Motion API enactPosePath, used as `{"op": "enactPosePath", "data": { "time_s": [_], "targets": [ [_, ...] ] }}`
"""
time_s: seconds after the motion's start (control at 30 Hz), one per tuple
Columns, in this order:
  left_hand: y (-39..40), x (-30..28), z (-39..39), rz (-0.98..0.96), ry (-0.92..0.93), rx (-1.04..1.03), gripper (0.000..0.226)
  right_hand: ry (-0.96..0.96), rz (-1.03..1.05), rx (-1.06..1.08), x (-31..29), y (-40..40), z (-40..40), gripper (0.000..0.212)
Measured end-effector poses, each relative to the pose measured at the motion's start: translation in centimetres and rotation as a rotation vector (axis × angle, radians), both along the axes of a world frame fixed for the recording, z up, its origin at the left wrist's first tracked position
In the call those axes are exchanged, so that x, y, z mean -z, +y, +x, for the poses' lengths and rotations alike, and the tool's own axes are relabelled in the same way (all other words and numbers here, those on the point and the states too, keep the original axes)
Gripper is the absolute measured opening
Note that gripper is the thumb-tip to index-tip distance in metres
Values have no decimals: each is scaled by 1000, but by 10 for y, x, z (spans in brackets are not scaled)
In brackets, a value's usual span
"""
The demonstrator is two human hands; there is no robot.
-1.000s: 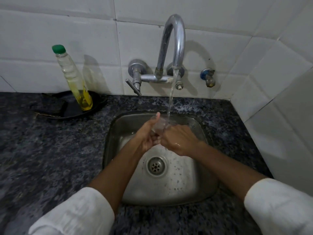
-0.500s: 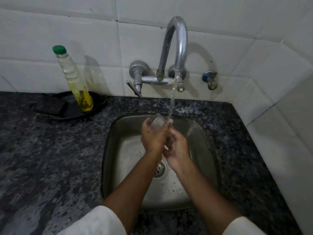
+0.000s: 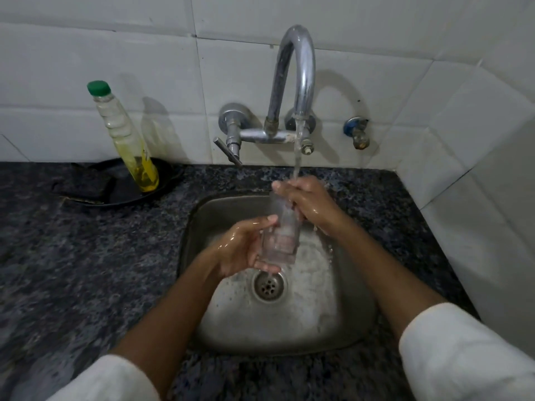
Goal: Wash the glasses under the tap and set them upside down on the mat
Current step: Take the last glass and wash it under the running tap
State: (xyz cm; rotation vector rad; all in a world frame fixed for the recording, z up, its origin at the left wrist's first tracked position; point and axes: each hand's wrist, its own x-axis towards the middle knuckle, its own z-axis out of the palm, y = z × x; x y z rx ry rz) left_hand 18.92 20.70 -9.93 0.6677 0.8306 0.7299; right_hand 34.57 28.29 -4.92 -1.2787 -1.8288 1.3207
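Observation:
A clear drinking glass [image 3: 282,238] is held upright over the steel sink [image 3: 341,319], under the running tap [image 3: 298,76]. My left hand [image 3: 243,247] wraps around its lower part from the left. My right hand [image 3: 309,202] covers the glass's top, with fingers at or inside the rim, and the water stream lands on this hand. Both hands are wet. No mat shows in this view.
A dish-soap bottle [image 3: 127,140] with a green cap stands in a dark pan [image 3: 115,186] at the back left of the speckled counter [image 3: 86,256]. The drain [image 3: 269,286] lies below the hands. White tiled walls close off the back and right.
The glass has come down and turned upright. My left hand dropped to its base while my right hand rose to its top under the stream.

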Motion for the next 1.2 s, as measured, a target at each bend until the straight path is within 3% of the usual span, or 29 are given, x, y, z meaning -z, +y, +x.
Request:
{"op": "enactPosePath", "data": {
  "time_s": [0.13, 0.2, 0.27, 0.3, 0.37, 0.43, 0.5, 0.53, 0.6, 0.67, 0.73, 0.77, 0.87, 0.9, 0.97, 1.03, 1.1, 1.17, 1.2],
  "targets": [
    [21, 2, 12, 205, 139, -107, 41, -324, 354, -295, -12, -8, -6, 37],
    [27, 4, 9, 274, 165, -182, 48, -613, 601, -374, -18, -8, 3, 43],
    [35, 7, 2, 352, 201, -150, 54, -828, 678, -453, -25, -5, 13, 37],
    [38, 5, 0, 384, 234, -109, 53, -784, 639, -479, -27, -6, 17, 27],
    [41, 0, 8, 401, 303, -151, 48, -493, 500, -410, -25, -11, 17, 22],
    [38, -7, 33, 350, 472, -428, 33, -306, 395, -195, -14, -20, 7, 36],
    [28, -7, 60, 334, 703, -730, 10, -354, 399, -44, -5, -27, -8, 38],
    [25, -3, 66, 341, 726, -765, 15, -394, 427, -25, -3, -28, -11, 34],
    [25, 1, 55, 365, 613, -574, 32, -347, 442, -48, -6, -27, -5, 26],
    [28, 2, 26, 386, 321, -214, 53, -225, 446, -108, -12, -22, 8, 28],
    [30, 2, 9, 350, 99, 3, 56, -151, 418, -151, -16, -22, 17, 30],
    [32, 2, 12, 356, 120, -14, 51, -154, 428, -135, -15, -22, 17, 31],
    [34, -2, 46, 368, 632, -445, 40, -327, 431, -51, -11, -16, 7, 29],
    [31, -2, 57, 382, 706, -569, 43, -384, 405, -31, -12, -14, 3, 27],
    [28, 3, 60, 395, 599, -587, 52, -419, 414, -9, -17, -12, -1, 26],
    [29, 3, 37, 374, 346, -363, 56, -318, 461, -81, -25, -12, 3, 25],
    [30, 4, 14, 297, 51, -123, 44, -222, 444, -213, -30, -14, 9, 28],
    [31, 6, 15, 266, 80, -153, 41, -280, 427, -224, -30, -17, 8, 32],
    [30, 4, 24, 292, 261, -264, 41, -340, 435, -188, -28, -17, 5, 35]
  ]
}}
